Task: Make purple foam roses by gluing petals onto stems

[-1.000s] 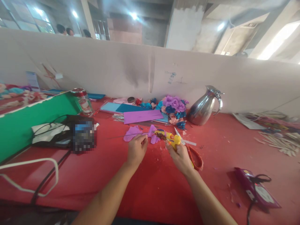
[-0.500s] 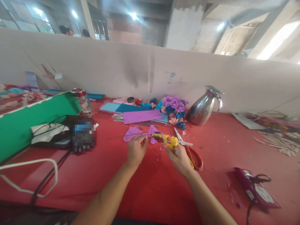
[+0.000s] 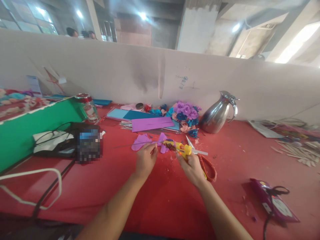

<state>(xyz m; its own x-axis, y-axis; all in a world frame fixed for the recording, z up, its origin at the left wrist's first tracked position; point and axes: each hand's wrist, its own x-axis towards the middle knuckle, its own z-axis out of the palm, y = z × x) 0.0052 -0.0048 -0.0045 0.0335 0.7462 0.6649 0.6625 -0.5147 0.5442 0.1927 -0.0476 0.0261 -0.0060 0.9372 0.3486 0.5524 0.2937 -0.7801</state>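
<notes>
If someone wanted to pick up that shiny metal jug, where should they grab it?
I'd grip the metal jug by its handle, coming from the right. It curves out on that side as a loop, likely easy to wrap around, while flowers crowd the jug's left and the pale partition stands behind.

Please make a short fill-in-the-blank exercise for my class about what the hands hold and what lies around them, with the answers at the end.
1. The right hand holds a glue gun whose body is mostly ____.
2. The thin stem is pinched by the ____ hand.
3. In the picture, the metal jug stands to the ____ of the flowers.
4. The panel at the picture's left edge is coloured ____.

Missing words: yellow; left; right; green.
</notes>
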